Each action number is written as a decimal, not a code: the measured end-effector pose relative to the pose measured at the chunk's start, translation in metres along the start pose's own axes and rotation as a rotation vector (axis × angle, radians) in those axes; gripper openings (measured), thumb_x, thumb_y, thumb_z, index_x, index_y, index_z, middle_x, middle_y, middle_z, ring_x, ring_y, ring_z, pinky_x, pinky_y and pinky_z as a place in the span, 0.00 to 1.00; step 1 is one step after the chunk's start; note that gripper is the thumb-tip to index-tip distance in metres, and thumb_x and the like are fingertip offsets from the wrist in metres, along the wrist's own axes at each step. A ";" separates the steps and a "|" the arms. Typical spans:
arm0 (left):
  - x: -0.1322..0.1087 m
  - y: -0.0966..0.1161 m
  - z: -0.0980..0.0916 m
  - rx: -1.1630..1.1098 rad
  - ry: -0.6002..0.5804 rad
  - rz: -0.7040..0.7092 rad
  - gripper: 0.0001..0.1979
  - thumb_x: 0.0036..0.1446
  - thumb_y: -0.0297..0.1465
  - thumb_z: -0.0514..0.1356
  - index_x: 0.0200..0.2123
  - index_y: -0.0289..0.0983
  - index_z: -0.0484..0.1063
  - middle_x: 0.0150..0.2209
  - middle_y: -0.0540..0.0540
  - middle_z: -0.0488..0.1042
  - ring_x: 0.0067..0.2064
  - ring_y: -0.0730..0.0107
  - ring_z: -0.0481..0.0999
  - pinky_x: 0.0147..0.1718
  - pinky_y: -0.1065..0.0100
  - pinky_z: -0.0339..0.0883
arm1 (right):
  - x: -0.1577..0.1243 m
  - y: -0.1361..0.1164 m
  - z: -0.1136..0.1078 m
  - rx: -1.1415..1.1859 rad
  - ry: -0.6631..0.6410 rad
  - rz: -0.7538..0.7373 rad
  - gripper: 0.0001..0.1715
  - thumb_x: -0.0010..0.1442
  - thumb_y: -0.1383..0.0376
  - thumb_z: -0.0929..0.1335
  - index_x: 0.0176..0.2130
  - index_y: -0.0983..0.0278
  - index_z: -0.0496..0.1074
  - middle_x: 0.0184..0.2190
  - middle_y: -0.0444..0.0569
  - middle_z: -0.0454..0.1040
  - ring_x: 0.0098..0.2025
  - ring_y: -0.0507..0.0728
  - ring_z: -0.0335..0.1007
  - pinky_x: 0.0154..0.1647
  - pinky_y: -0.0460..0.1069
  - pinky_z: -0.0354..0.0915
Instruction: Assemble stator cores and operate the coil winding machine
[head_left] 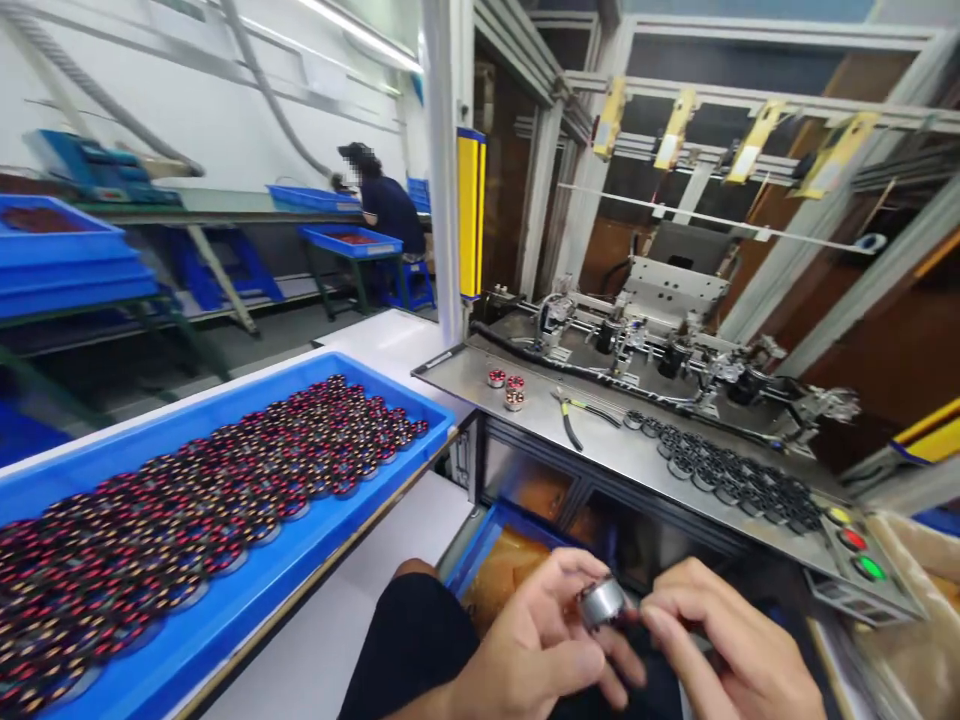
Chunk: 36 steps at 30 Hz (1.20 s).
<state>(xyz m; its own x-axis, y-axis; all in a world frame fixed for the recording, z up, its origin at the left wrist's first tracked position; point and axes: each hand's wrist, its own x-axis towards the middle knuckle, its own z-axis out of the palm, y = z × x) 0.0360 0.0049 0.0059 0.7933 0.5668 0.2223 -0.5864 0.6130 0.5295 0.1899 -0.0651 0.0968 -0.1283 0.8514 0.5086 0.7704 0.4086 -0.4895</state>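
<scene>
In the lower middle, my left hand grips a small round metal motor part between the thumb and fingers. Its smooth silver side faces up, and a dark edge with a little red shows on the right. My right hand is close beside it, thumb and forefinger pinched at that edge. What sits in the pinch is too small and blurred to make out. Both hands are above my dark-clothed lap.
Left stands a blue tray full of red-and-black motor parts. On the metal bench are several red-topped parts, pliers and rows of black rings. A button box is at right; a person sits behind.
</scene>
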 end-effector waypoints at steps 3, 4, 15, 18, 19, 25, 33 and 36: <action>0.002 0.013 0.010 -0.053 0.069 0.143 0.25 0.40 0.30 0.75 0.42 0.43 0.71 0.50 0.48 0.74 0.54 0.61 0.74 0.49 0.65 0.68 | 0.000 -0.003 0.005 0.073 0.059 0.054 0.09 0.64 0.73 0.63 0.33 0.63 0.68 0.26 0.44 0.71 0.27 0.48 0.69 0.29 0.41 0.66; 0.003 0.014 0.010 -0.073 0.081 0.134 0.24 0.41 0.34 0.74 0.43 0.43 0.71 0.50 0.47 0.74 0.56 0.60 0.72 0.52 0.63 0.66 | 0.000 -0.003 0.006 0.115 0.067 0.041 0.09 0.64 0.73 0.63 0.32 0.63 0.68 0.25 0.44 0.70 0.27 0.48 0.68 0.29 0.42 0.66; 0.006 0.003 -0.002 0.109 -0.068 -0.261 0.22 0.59 0.45 0.59 0.46 0.32 0.72 0.29 0.42 0.78 0.23 0.70 0.78 0.20 0.76 0.68 | -0.003 0.005 0.000 0.186 0.043 -0.029 0.08 0.62 0.76 0.64 0.35 0.65 0.69 0.28 0.46 0.71 0.30 0.49 0.68 0.30 0.44 0.65; 0.004 0.003 0.005 0.225 0.069 -0.026 0.20 0.56 0.33 0.66 0.52 0.41 0.69 0.41 0.45 0.76 0.34 0.71 0.80 0.30 0.74 0.73 | -0.005 0.004 0.003 0.170 0.088 0.056 0.09 0.63 0.75 0.64 0.34 0.65 0.70 0.28 0.45 0.71 0.30 0.48 0.68 0.31 0.43 0.65; 0.003 0.003 0.006 0.267 0.110 0.052 0.22 0.53 0.29 0.67 0.51 0.44 0.69 0.44 0.46 0.74 0.38 0.71 0.79 0.35 0.73 0.73 | -0.005 0.004 0.005 0.167 0.110 0.077 0.09 0.63 0.75 0.64 0.34 0.65 0.70 0.27 0.45 0.70 0.29 0.48 0.68 0.31 0.43 0.64; 0.003 -0.001 -0.003 0.427 0.180 0.228 0.23 0.44 0.32 0.73 0.45 0.46 0.74 0.43 0.48 0.76 0.48 0.63 0.76 0.49 0.66 0.70 | -0.002 0.005 0.016 0.233 0.194 0.089 0.09 0.63 0.73 0.64 0.31 0.65 0.69 0.26 0.45 0.70 0.28 0.48 0.67 0.29 0.43 0.64; 0.010 0.004 -0.009 0.470 0.198 0.223 0.13 0.47 0.28 0.72 0.38 0.41 0.77 0.44 0.47 0.73 0.46 0.65 0.77 0.48 0.67 0.69 | -0.013 0.003 0.030 0.350 0.328 0.260 0.11 0.63 0.68 0.66 0.28 0.65 0.71 0.24 0.44 0.70 0.27 0.48 0.68 0.29 0.43 0.63; 0.012 0.006 -0.012 0.393 0.190 0.209 0.14 0.45 0.25 0.72 0.35 0.42 0.76 0.48 0.49 0.72 0.49 0.64 0.76 0.48 0.67 0.69 | -0.026 0.004 0.049 0.732 0.171 0.576 0.18 0.64 0.57 0.67 0.26 0.65 0.69 0.22 0.45 0.71 0.24 0.49 0.68 0.27 0.44 0.63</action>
<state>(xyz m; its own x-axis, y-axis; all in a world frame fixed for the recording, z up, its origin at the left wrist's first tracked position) 0.0403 0.0221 0.0024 0.5997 0.7685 0.2232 -0.5950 0.2417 0.7665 0.1659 -0.0695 0.0472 0.2874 0.9504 0.1187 0.0958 0.0947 -0.9909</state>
